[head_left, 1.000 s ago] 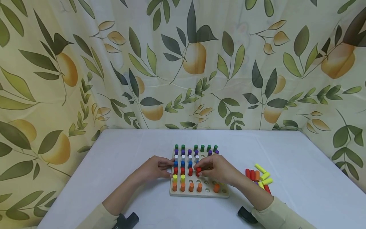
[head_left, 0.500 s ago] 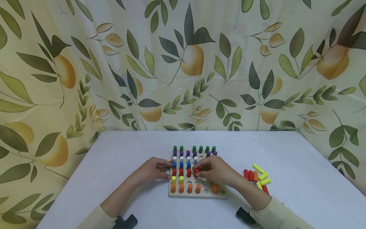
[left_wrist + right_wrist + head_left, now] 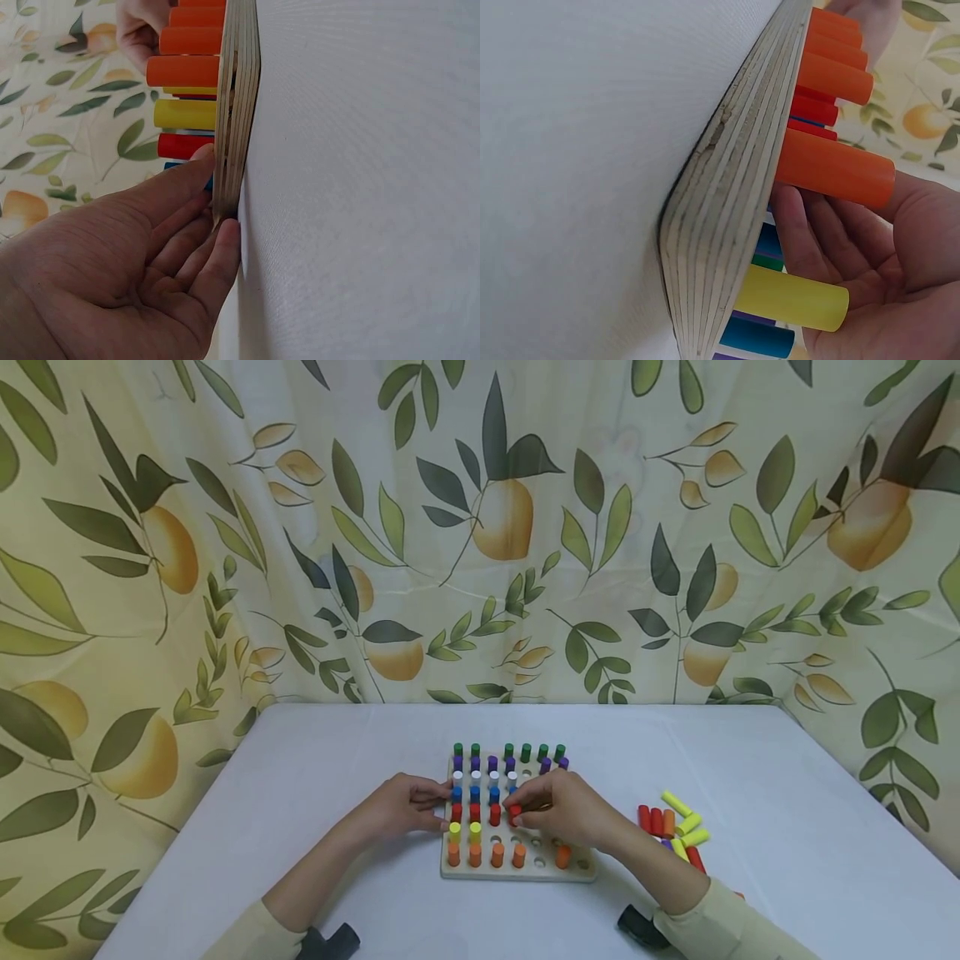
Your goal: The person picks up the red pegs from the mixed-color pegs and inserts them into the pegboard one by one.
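A wooden pegboard (image 3: 517,876) lies on the table, with rows of green, purple, white, blue, red, yellow and orange pegs standing in it. My left hand (image 3: 405,805) holds the board's left edge; in the left wrist view its thumb (image 3: 196,166) lies against the peg side, near a red peg, with the other fingers at the edge. My right hand (image 3: 572,807) is over the board, thumb and fingers pinching a red peg (image 3: 514,815) at the red row's right end. In the right wrist view, an orange peg (image 3: 840,169) partly covers that hand (image 3: 930,240), and the pinched peg is hidden.
Loose pegs in yellow, red, orange and purple lie on the table right of the board, such as a yellow peg (image 3: 677,802). Black wrist devices (image 3: 641,927) are near both sleeves. A leaf-and-fruit patterned curtain (image 3: 480,568) hangs behind the white table (image 3: 360,735).
The head view has shifted slightly. My left hand stays at the board's edge, and my right hand keeps its pinch on the red peg at the same spot.
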The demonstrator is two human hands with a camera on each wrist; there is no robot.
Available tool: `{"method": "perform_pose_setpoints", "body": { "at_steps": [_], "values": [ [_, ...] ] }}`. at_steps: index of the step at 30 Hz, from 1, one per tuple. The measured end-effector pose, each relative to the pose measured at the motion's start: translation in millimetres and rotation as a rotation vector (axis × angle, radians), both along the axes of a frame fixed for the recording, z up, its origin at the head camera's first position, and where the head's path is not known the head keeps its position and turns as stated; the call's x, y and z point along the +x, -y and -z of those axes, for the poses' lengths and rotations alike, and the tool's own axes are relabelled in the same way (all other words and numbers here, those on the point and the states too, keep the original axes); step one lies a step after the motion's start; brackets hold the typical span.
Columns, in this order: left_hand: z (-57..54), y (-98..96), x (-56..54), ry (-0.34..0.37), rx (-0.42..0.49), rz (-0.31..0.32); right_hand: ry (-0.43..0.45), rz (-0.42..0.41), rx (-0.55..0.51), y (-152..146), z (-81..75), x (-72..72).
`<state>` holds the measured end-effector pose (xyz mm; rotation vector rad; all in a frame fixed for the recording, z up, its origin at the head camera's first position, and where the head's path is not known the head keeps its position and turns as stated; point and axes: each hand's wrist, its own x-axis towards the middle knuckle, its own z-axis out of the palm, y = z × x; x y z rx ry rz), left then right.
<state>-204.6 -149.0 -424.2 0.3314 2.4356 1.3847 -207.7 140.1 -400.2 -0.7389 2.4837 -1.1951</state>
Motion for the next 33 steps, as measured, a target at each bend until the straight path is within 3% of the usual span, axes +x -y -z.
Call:
{"method": "perform_pose_setpoints", "body": {
  "at_steps": [33],
  "values": [
    [2.8,-1.6,0.3,-0.002,-0.008,-0.001,-0.014,0.017,-0.016,2.0,2.7,0.4]
  ]
}}
